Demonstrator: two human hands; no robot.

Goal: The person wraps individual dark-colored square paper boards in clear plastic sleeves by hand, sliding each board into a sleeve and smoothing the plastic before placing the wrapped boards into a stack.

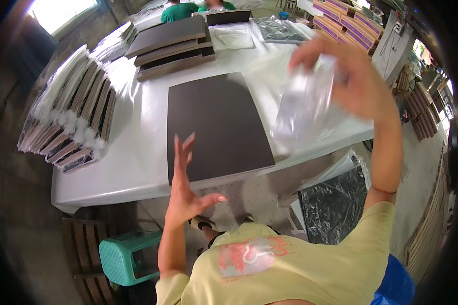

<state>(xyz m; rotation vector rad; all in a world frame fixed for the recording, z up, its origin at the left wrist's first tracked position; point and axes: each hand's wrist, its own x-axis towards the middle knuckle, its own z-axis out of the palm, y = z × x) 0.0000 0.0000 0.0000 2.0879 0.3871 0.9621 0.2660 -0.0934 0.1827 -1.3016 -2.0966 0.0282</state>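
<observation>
We have the clear plastic sleeve (305,109) up in the right hand (361,81), fingers closed on its top, right of frame centre, above the worktop (137,152). Left hand (185,188) spread, holding nothing, over the near edge of the dark board (216,124) lying bare mid-frame. Our read: this board isn't bagged yet. Bagged boards (68,117) stacked far left; bare stack (170,46) at top.

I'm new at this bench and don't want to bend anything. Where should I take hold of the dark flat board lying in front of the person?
Probably by its near edge: the dark board lies flat on the white table, and that edge slightly overhangs the table's front, beside the open left hand. Fingers can slip under from the person's side.
</observation>
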